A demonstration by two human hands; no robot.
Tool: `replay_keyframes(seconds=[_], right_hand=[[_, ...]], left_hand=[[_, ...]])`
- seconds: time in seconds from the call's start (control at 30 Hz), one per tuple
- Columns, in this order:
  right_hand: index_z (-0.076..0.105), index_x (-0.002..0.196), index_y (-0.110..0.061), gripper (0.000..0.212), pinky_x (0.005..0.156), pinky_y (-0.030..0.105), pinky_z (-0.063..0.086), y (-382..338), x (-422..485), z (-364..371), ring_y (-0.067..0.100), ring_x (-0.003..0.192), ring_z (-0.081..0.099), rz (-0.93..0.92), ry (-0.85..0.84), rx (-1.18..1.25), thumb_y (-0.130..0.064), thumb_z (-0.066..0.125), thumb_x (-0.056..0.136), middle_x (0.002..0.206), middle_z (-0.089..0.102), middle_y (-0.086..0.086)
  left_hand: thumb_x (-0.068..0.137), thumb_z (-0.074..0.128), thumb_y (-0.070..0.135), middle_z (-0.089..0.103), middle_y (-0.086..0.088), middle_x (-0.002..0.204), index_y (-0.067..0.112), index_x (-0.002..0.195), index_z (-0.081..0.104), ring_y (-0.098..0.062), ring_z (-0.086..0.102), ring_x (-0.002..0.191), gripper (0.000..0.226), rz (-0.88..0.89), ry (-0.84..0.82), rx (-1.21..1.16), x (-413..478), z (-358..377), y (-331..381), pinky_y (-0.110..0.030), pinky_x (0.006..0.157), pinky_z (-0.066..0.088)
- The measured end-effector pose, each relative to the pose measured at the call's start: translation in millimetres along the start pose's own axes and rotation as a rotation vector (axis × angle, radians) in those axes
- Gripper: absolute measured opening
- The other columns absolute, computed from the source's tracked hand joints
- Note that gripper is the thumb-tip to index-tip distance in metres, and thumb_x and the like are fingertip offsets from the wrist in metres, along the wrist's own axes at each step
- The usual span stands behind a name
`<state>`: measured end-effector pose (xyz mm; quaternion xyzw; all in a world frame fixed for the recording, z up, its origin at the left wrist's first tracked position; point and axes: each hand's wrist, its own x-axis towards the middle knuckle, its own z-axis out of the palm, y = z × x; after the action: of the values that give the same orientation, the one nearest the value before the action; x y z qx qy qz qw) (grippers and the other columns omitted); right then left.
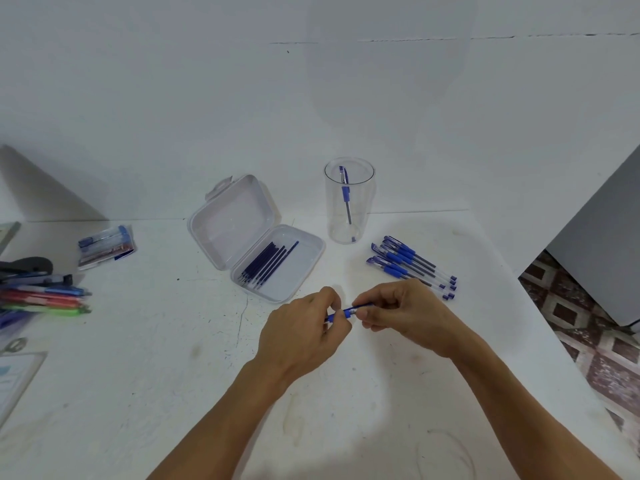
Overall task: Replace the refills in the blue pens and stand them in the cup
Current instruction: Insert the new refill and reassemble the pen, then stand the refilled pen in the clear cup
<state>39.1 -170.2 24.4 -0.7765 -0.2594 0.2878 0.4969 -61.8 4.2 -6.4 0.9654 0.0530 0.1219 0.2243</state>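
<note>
Both hands grip one blue pen (349, 310) above the table (138, 375): the left hand (308, 327) pinches its grip end, the right hand (405, 313) curls round its barrel. At 12 o'clock from them, the clear cup (365, 202) holds one standing pen (345, 194). At 2 o'clock lie about five overlapping loose pens (408, 263). At 10 o'clock, one open case (239, 223) holds roughly six refills (266, 263).

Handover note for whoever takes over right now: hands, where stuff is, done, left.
Hands: left hand and right hand both grip one blue pen; can't tell whether it is being opened or closed.
Done: one finished pen stands in the cup.
Spare refills lie in the open box.
Left: finish the held one, then the pile of pens lying beside the cup.
</note>
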Motion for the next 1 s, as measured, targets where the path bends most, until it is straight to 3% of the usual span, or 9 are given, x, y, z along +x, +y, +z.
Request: replay_keyframes(seconds=[0.2, 0.33, 0.47, 0.63, 0.7, 0.83, 1.0], right_hand=[[0.077, 0.098, -0.013, 0.012, 0.076, 0.025, 0.059, -4, -1, -3, 0.021, 0.080, 0.073, -0.043, 0.042, 0.052, -0.015, 0.072, 0.087, 0.082, 0.076, 0.007], [0.073, 0.103, -0.012, 0.014, 0.078, 0.031, 0.061, -11, 2, -8, 0.021, 0.081, 0.074, -0.063, 0.067, 0.101, -0.013, 0.069, 0.090, 0.084, 0.076, 0.008], [0.065, 0.109, -0.012, 0.015, 0.075, 0.033, 0.060, -13, 5, 3, 0.026, 0.083, 0.073, -0.030, 0.162, 0.411, -0.014, 0.063, 0.094, 0.090, 0.075, 0.015], [0.065, 0.104, -0.015, 0.011, 0.081, 0.042, 0.061, -8, 15, 9, 0.022, 0.086, 0.075, -0.037, 0.312, 0.306, -0.012, 0.063, 0.094, 0.097, 0.073, 0.012], [0.065, 0.104, -0.018, 0.013, 0.078, 0.036, 0.062, -16, 22, 2, 0.018, 0.084, 0.075, -0.114, 0.427, 0.253, -0.009, 0.063, 0.094, 0.094, 0.073, 0.009], [0.062, 0.110, -0.028, 0.019, 0.067, 0.017, 0.057, -42, 33, -19, 0.008, 0.077, 0.072, -0.263, 0.610, 0.088, -0.017, 0.064, 0.094, 0.087, 0.073, -0.005], [0.061, 0.110, -0.029, 0.018, 0.070, 0.022, 0.056, -75, 49, -42, 0.009, 0.083, 0.072, -0.428, 0.760, 0.052, -0.019, 0.063, 0.095, 0.091, 0.071, -0.011]], left_hand=[[0.089, 0.035, 0.047, 0.044, 0.012, 0.055, 0.025, 0.084, 0.051, -0.010, 0.043, 0.048, 0.028, 0.031, 0.040, -0.059, 9, -1, 3, -0.018, 0.046, 0.023], [0.092, 0.039, 0.042, 0.054, 0.008, 0.064, 0.021, 0.079, 0.055, -0.015, 0.051, 0.058, 0.029, 0.035, 0.116, -0.262, 16, 5, 9, -0.031, 0.050, 0.042], [0.097, 0.047, 0.031, 0.063, 0.010, 0.082, 0.022, 0.089, 0.063, -0.010, 0.059, 0.075, 0.021, -0.015, 0.174, -0.385, 26, 11, 16, -0.028, 0.063, 0.048], [0.099, 0.047, 0.041, 0.060, 0.013, 0.109, 0.029, 0.115, 0.061, -0.005, 0.057, 0.095, 0.025, -0.001, 0.112, -0.270, 27, 10, -5, -0.023, 0.079, 0.051], [0.098, 0.046, 0.045, 0.056, 0.013, 0.121, 0.030, 0.123, 0.057, -0.004, 0.052, 0.107, 0.031, -0.044, 0.112, -0.226, 31, 5, -11, -0.018, 0.087, 0.047], [0.099, 0.044, 0.044, 0.051, 0.013, 0.128, 0.030, 0.128, 0.052, 0.000, 0.043, 0.113, 0.033, -0.046, 0.110, -0.137, 40, -8, -17, -0.005, 0.088, 0.027], [0.099, 0.046, 0.040, 0.052, 0.011, 0.129, 0.030, 0.132, 0.049, -0.002, 0.044, 0.114, 0.034, -0.045, 0.134, -0.161, 52, -14, -22, -0.013, 0.095, 0.031]])
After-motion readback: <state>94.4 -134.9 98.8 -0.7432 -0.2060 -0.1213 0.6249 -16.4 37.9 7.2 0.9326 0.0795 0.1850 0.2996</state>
